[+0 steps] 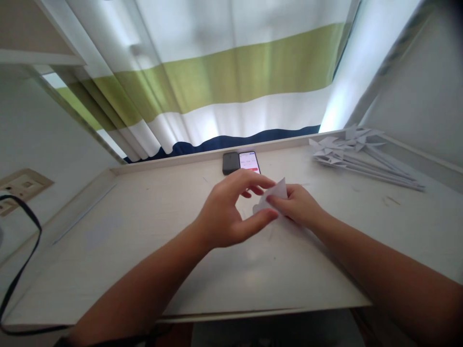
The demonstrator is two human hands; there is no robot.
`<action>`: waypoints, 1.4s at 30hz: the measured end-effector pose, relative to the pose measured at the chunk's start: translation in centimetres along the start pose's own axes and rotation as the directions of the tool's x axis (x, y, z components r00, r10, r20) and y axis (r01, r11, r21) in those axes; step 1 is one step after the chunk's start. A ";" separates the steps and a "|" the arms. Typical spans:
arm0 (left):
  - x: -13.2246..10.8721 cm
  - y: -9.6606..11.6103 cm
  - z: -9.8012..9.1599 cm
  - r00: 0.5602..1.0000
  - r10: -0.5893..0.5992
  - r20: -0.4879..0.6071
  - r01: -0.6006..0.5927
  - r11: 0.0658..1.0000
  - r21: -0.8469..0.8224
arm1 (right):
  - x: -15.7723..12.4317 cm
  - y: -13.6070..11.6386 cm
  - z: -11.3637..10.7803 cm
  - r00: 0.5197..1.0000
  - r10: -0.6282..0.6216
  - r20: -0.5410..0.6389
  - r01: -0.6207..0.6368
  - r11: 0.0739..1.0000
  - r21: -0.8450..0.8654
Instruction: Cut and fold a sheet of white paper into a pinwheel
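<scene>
Over the middle of the counter (231,279): the white paper (280,189), with one pointed corner directed to the far side.
Right hand (298,205): it is holding the white paper at its right part, the thumb lying on the near face; the other fingers are mostly hidden.
Left hand (224,212): it forms a wide curve, with thumb and forefinger well apart, at the left side of the paper; the fingertips are very near to it, but I cannot tell if they touch.
Phone (249,160): at the far side of the counter, beyond the left hand, with its screen lit and facing up.
Dark case (230,164): just beside the phone, on the left of it.
Pointed paper shapes (329,149): in a pile at the far right, together with thin pale rods (383,171) which extend to the right.
Small slivers (392,200): on the right, nearer than the pile.
Thin stick (85,213): at the left, along the side of the counter.
Black cable (34,226): it curves down at the left edge, near the socket panel (23,189).
Curtain (253,77): behind the far edge, with white, green and dark blue bands.
</scene>
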State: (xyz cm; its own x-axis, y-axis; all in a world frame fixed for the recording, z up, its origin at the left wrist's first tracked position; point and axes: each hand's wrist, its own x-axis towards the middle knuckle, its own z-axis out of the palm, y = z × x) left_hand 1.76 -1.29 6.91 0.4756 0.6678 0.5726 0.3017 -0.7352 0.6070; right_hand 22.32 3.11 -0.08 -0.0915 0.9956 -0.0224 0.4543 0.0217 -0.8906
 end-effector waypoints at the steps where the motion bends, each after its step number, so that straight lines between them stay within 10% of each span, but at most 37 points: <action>1: 0.4 -1.5 0.8 0.998 -0.056 -0.008 0.056 0.998 0.016 | 0.0 0.0 0.0 1.000 -0.015 0.005 0.015 1.000 -0.014; 8: -0.9 -9.0 4.2 0.870 -0.487 0.071 0.484 0.819 -0.308 | -0.1 0.4 0.5 0.991 -0.088 0.100 0.090 0.996 -0.013; 16: -1.5 -10.6 5.0 0.712 -0.700 0.056 0.509 0.461 -0.727 | 0.3 1.0 0.8 0.954 -0.137 0.268 0.099 0.984 0.149; 27: -1.8 -10.7 5.2 0.658 -0.732 0.177 0.599 0.367 -0.712 | 0.4 1.0 0.5 0.956 -0.130 0.264 0.112 0.990 0.083; 33: -1.7 -11.2 5.2 0.669 -0.737 0.097 0.555 0.408 -0.725 | 0.7 0.1 -1.8 0.964 -0.201 0.175 0.263 0.827 -0.497; 42: -1.7 -11.6 5.4 0.722 -0.691 0.036 0.481 0.463 -0.745 | 1.0 1.6 -4.5 0.956 -0.063 0.286 0.253 0.667 -0.700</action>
State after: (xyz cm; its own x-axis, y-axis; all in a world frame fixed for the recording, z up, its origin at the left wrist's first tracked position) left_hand 1.88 5.48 -4.06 0.1648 0.9860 -0.0260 -0.2471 0.0668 0.9667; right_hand 26.97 4.52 0.51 -0.3693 0.9245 -0.0946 0.9006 0.3310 -0.2819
